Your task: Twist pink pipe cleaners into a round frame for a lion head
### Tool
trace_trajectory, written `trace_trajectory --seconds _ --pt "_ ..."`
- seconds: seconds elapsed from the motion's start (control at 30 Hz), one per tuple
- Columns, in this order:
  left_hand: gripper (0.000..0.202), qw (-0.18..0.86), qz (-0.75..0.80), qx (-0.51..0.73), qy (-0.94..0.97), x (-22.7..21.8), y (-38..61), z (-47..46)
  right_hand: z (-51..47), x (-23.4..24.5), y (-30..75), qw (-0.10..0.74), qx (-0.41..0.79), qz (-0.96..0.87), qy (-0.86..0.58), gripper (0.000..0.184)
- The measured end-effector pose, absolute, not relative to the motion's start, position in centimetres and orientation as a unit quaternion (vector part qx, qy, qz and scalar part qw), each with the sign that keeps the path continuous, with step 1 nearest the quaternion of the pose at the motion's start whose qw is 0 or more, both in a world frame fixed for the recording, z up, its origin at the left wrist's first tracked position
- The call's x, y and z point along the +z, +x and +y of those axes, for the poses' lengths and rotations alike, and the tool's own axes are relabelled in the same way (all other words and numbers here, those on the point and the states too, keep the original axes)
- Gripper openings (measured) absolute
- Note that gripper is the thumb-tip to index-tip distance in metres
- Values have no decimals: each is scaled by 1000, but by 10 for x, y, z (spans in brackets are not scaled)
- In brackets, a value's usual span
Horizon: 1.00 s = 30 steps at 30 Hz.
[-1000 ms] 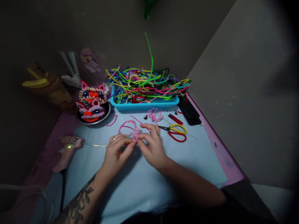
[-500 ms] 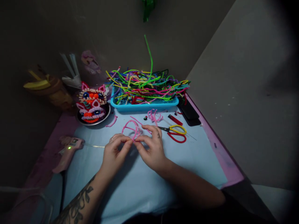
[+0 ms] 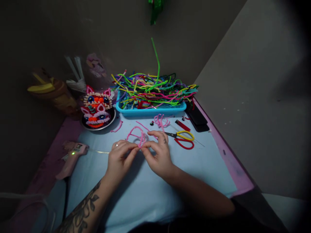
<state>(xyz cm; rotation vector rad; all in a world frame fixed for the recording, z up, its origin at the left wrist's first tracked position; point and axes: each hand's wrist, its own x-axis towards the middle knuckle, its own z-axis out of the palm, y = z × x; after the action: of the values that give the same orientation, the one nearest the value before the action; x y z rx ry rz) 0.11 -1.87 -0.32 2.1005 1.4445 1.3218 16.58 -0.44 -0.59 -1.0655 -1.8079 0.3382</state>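
Observation:
A pink pipe cleaner (image 3: 136, 128) bent into loops is pinched between both hands, above the blue table cover. My left hand (image 3: 122, 158) grips its near end with thumb and forefinger. Right beside it, my right hand (image 3: 157, 155) pinches the same spot, fingertips almost touching the left ones. Beyond the hands lie a tangle of pink pipe cleaners (image 3: 161, 121) and a loose pink strand (image 3: 143, 125). Scissors (image 3: 185, 135) with one yellow and one red handle rest to the right of my right hand.
A blue tray (image 3: 150, 112) heaped with colourful pipe cleaners stands at the back. Left of it, a metal bowl (image 3: 99, 128) holds fuzzy animal-face figures. A pink glue gun (image 3: 73, 158) with a lit green light lies left. A red lighter (image 3: 182, 125) and a black case (image 3: 198, 118) are right.
Both hands stay pinched on the pink pipe cleaner, with only a slight shift of the fingers. The whole view has moved a little.

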Motion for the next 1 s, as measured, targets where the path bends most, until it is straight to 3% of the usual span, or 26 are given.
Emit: trace_trajectory --seconds 0.23,0.67,1.0 --pt "4 111 484 445 745 -5 1 -20 -4 -9 164 495 212 -709 -455 7" --pt "14 236 507 458 691 0 4 -20 -3 -13 164 482 245 -710 -451 8" --pt "10 139 501 447 728 -2 2 -21 -4 -11 163 459 212 -737 -449 9"
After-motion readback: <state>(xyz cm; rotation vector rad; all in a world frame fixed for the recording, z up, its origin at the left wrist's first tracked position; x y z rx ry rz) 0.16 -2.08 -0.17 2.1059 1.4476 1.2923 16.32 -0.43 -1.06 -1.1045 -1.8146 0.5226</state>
